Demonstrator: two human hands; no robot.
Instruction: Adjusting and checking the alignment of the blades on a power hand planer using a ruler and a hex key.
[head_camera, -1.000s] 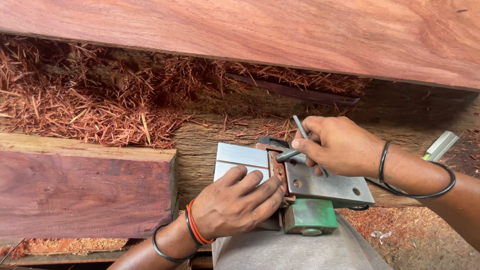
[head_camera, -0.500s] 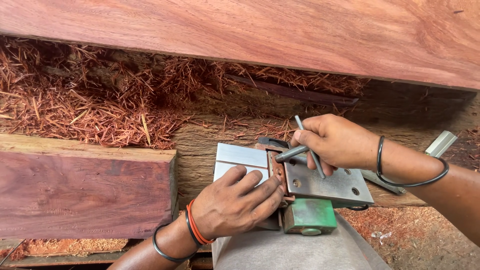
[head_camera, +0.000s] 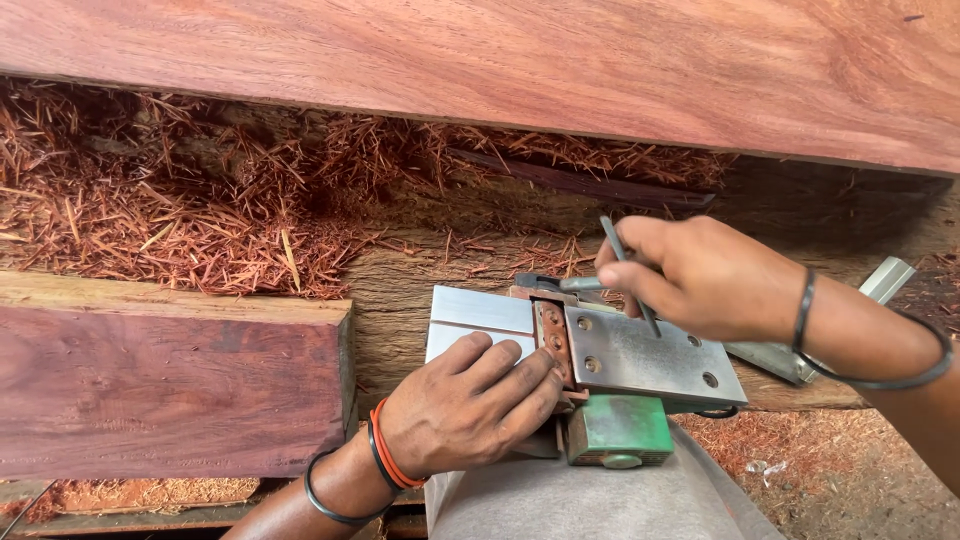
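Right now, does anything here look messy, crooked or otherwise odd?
Reddish wood shavings lie heaped across the rough timber behind the upturned electric planer. The left hand presses flat on its metal sole, while the right hand holds a thin metal tool over it. Nothing looks broken or crooked.

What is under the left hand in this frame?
The left hand lies flat on the planer's bare metal sole plate, fingertips beside the rusty cutter slot. The green planer body shows just to its right. The plate beneath the palm is covered.
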